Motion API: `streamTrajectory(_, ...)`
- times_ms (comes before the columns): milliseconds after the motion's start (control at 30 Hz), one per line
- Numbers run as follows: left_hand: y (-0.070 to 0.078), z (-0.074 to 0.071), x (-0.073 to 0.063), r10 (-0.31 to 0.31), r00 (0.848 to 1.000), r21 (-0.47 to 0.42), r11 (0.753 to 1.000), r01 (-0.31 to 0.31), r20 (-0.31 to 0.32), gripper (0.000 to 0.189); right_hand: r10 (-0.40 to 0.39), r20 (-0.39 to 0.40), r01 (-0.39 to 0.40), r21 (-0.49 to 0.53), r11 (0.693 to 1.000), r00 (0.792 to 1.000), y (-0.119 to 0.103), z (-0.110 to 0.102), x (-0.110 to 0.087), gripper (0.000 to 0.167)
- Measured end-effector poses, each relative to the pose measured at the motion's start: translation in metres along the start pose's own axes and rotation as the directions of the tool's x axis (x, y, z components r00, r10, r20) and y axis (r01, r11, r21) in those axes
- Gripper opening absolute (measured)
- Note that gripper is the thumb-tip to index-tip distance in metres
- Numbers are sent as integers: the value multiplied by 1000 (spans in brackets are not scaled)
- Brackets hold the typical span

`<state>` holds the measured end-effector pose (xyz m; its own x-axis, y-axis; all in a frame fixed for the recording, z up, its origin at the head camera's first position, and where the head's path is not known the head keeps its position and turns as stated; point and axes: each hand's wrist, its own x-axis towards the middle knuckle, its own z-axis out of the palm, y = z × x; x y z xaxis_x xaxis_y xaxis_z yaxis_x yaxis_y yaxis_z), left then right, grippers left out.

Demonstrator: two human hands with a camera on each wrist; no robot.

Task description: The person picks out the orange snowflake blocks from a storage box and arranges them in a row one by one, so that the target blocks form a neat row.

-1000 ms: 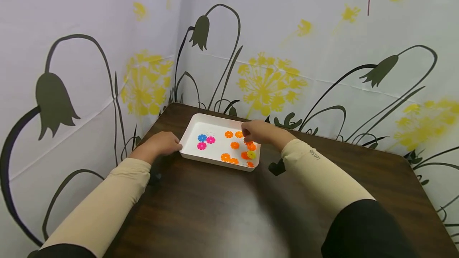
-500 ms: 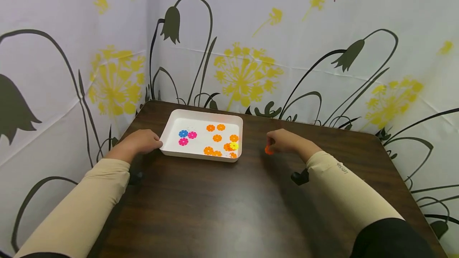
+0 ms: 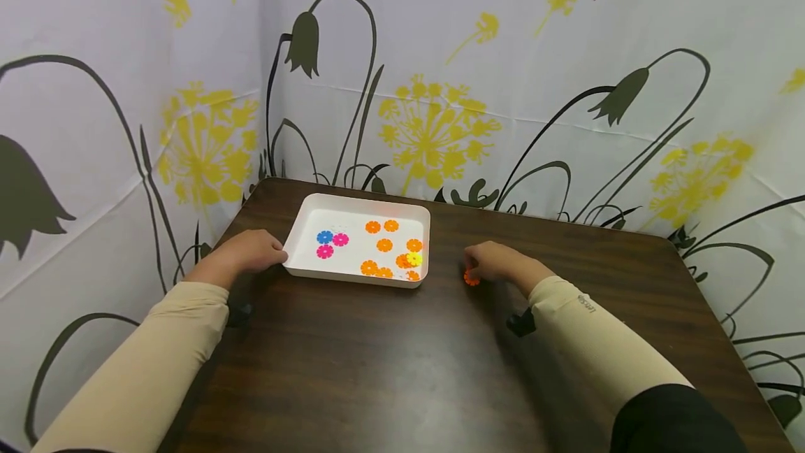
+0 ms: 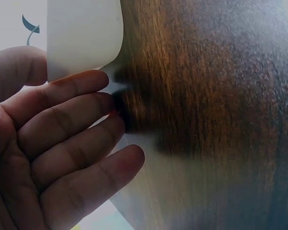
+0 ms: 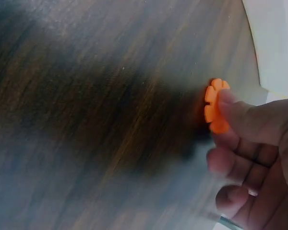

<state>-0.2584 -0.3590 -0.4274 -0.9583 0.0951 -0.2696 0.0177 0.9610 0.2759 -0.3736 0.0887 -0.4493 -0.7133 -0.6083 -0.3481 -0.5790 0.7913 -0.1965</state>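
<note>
Between the thumb and fingers of my right hand (image 3: 497, 261) is an orange flower-shaped disc (image 5: 216, 106), held on edge at the tabletop, right of the tray. My left hand (image 3: 251, 252) pinches the near left corner of a white tray (image 3: 352, 277); in the left wrist view its thumb and index finger lie on either side of the tray wall (image 4: 84, 33). Inside the tray, several orange discs (image 3: 384, 245) lie toward the right, with a yellow disc (image 3: 414, 259) overlapping one of them. Two pink discs (image 3: 324, 252) and a blue disc (image 3: 324, 237) sit at the left.
The dark wooden table (image 3: 377, 355) reaches back to a white curtain (image 3: 503, 33) printed with flowers, which also hangs along the left side. Brown tabletop spreads in front of the tray and to its right.
My right hand has left the tray with an orange disc, moved right and lowered it to the table. My left hand keeps its hold on the tray corner. The head view has turned right.
</note>
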Motion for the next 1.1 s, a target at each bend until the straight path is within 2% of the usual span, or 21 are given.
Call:
streamTrajectory(200,-2,-5,-5,-28,1000,-7,1000,28,-4,29,-65,13,66,-110,992,998,-10,-10,7,15)
streamTrajectory(300,-4,-7,-6,-35,999,-4,999,35,3,29,-89,19,91,-109,990,996,-15,-24,14,12)
streamTrajectory(367,-5,-7,-7,-37,999,1,999,37,7,29,-102,-10,101,-97,990,995,-22,-39,22,10)
streamTrajectory(533,-7,-7,-11,-47,999,-7,999,47,-3,28,-161,-130,147,-112,983,978,-56,-81,48,9)
streamTrajectory(633,-6,-6,-13,-47,999,-14,999,47,-10,27,-193,-126,173,-156,972,973,-81,-95,67,14)
streamTrajectory(700,-3,-6,-14,-48,999,-15,999,48,-13,26,-195,-91,177,-179,968,977,-95,-95,82,22)
streamTrajectory(833,4,-6,-13,-61,998,-14,998,61,-11,26,-148,-7,143,-209,967,989,-114,-83,107,36)
streamTrajectory(933,8,-5,-10,-65,998,-12,998,64,-12,25,-112,13,112,-248,962,994,-121,-72,119,35)
streamTrajectory(1100,11,-7,-12,-71,997,-7,997,71,-13,25,-103,-25,90,-315,945,994,-130,-61,127,23)
